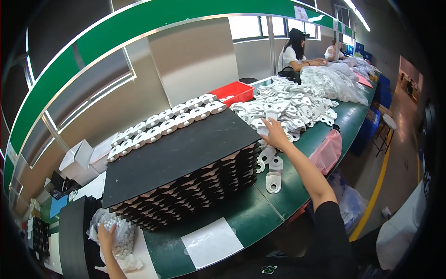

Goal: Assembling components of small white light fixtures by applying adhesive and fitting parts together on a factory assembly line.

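My right hand reaches over the near left edge of a large heap of white plastic parts, each with a round hole. Its fingers are apart, beside the corner of a tall stack of black boards. Two rows of similar white parts lie along the far side of the top board. At the lower left, my left hand is at the mouth of a clear plastic bag of small white balls. Thumb and fingers there look spread; nothing shows between them.
A red bin stands behind the heap. Several loose white parts and a pink mesh bag lie right of the stack. A white sheet is at the table's front edge. Co-workers sit farther along, near clear plastic bags.
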`<state>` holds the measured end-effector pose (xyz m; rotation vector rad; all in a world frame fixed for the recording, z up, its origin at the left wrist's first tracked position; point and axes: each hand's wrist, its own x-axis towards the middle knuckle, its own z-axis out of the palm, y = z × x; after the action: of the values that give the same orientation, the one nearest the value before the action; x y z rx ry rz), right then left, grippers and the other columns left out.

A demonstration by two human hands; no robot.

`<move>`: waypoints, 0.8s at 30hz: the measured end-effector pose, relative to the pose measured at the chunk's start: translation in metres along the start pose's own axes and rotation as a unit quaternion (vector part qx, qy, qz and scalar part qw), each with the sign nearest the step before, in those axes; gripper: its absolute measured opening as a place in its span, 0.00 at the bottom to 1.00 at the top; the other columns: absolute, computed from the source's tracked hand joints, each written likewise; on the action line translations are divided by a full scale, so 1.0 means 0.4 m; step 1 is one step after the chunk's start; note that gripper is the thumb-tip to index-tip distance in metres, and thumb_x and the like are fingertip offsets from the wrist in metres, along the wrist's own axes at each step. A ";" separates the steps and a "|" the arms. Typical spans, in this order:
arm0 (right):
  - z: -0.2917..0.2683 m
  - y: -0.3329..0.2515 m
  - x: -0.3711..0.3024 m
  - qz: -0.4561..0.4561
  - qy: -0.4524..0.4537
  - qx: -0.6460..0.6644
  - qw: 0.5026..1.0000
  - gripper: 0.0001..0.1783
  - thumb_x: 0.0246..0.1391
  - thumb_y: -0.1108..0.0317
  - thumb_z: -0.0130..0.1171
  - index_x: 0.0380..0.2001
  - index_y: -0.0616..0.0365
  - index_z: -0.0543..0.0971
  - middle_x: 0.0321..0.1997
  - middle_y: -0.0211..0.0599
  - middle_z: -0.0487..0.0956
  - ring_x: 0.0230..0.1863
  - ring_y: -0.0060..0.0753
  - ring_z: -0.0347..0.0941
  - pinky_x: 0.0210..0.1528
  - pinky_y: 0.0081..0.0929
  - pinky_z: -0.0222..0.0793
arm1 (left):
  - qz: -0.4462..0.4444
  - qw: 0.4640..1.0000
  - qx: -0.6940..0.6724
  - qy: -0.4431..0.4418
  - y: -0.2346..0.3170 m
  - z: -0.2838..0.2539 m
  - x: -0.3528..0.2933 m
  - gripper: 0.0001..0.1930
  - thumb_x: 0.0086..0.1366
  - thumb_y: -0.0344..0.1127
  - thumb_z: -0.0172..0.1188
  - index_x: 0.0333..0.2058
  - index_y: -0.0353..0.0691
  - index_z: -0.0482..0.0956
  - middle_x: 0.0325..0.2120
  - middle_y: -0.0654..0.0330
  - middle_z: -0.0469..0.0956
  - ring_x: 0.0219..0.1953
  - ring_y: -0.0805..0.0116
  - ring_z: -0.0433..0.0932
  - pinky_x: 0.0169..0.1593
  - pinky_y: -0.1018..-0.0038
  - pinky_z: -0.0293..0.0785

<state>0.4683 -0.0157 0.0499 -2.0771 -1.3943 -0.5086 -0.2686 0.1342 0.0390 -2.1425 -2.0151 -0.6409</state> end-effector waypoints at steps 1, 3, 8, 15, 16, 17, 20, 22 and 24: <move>0.030 -0.003 0.016 -0.015 0.026 -0.011 0.999 0.36 0.39 0.52 0.61 0.53 0.47 0.63 0.53 0.52 0.63 0.53 0.53 0.58 0.53 0.42 0.58 | -0.016 1.000 -0.007 -0.009 -0.020 0.023 0.019 0.29 0.51 0.49 0.58 0.43 0.29 0.69 0.41 0.42 0.70 0.46 0.46 0.68 0.49 0.61 0.63; 0.083 0.006 0.025 0.001 -0.033 -0.035 0.999 0.33 0.36 0.53 0.63 0.49 0.45 0.67 0.48 0.46 0.68 0.50 0.49 0.60 0.49 0.40 0.62 | -0.012 0.999 -0.019 -0.025 -0.015 0.084 0.051 0.34 0.49 0.56 0.57 0.43 0.28 0.68 0.41 0.39 0.70 0.46 0.44 0.68 0.49 0.60 0.63; 0.045 -0.040 -0.023 -0.060 0.006 -0.082 0.995 0.18 0.35 0.63 0.61 0.35 0.47 0.75 0.33 0.36 0.73 0.42 0.42 0.65 0.38 0.36 0.67 | -0.029 0.998 0.055 -0.014 0.073 0.084 0.038 0.25 0.53 0.49 0.53 0.39 0.31 0.70 0.38 0.41 0.70 0.45 0.43 0.66 0.47 0.55 0.61; -0.123 -0.085 -0.145 -0.007 0.023 0.016 1.000 0.20 0.35 0.74 0.56 0.38 0.50 0.75 0.30 0.44 0.74 0.38 0.47 0.69 0.39 0.38 0.66 | 0.079 0.992 0.088 0.053 0.091 0.101 0.060 0.12 0.58 0.43 0.50 0.29 0.39 0.71 0.27 0.46 0.71 0.31 0.47 0.71 0.33 0.56 0.66; -0.166 -0.138 -0.167 0.039 0.032 0.033 0.998 0.19 0.36 0.74 0.56 0.38 0.51 0.75 0.33 0.43 0.74 0.38 0.47 0.69 0.40 0.37 0.66 | 0.058 0.993 0.091 0.051 0.105 0.078 0.054 0.12 0.58 0.44 0.50 0.29 0.40 0.71 0.27 0.47 0.71 0.30 0.47 0.72 0.31 0.56 0.66; -0.182 -0.136 -0.186 0.056 0.059 0.045 0.996 0.18 0.37 0.75 0.56 0.37 0.55 0.74 0.33 0.44 0.75 0.38 0.46 0.70 0.40 0.34 0.66 | 0.067 0.992 0.079 0.072 0.121 0.062 0.054 0.13 0.58 0.45 0.50 0.28 0.41 0.71 0.26 0.48 0.71 0.29 0.47 0.72 0.30 0.56 0.66; -0.196 -0.167 -0.277 0.011 0.066 0.184 0.981 0.16 0.37 0.78 0.56 0.35 0.63 0.74 0.33 0.45 0.75 0.37 0.44 0.71 0.40 0.29 0.66 | 0.078 0.988 0.081 0.102 0.087 0.018 0.064 0.14 0.59 0.47 0.49 0.28 0.42 0.70 0.24 0.51 0.73 0.28 0.48 0.73 0.29 0.55 0.66; -0.211 -0.229 -0.371 -0.006 -0.003 0.240 0.971 0.15 0.36 0.79 0.57 0.34 0.62 0.74 0.31 0.44 0.75 0.35 0.44 0.71 0.38 0.29 0.65 | 0.015 0.995 0.056 0.079 0.073 -0.010 0.065 0.16 0.59 0.49 0.48 0.29 0.40 0.71 0.26 0.49 0.75 0.31 0.47 0.74 0.31 0.56 0.67; -0.217 -0.286 -0.451 -0.086 -0.012 0.212 0.973 0.17 0.34 0.78 0.59 0.34 0.59 0.74 0.29 0.41 0.74 0.33 0.43 0.70 0.35 0.30 0.66 | -0.025 0.995 0.015 0.097 0.055 -0.021 0.076 0.17 0.60 0.49 0.47 0.31 0.39 0.73 0.28 0.47 0.76 0.33 0.47 0.74 0.35 0.59 0.68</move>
<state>0.2944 -0.1664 0.0363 -1.6355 -1.5493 -0.2251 -0.2483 0.1568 0.0625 -1.9354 -1.9671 -0.7890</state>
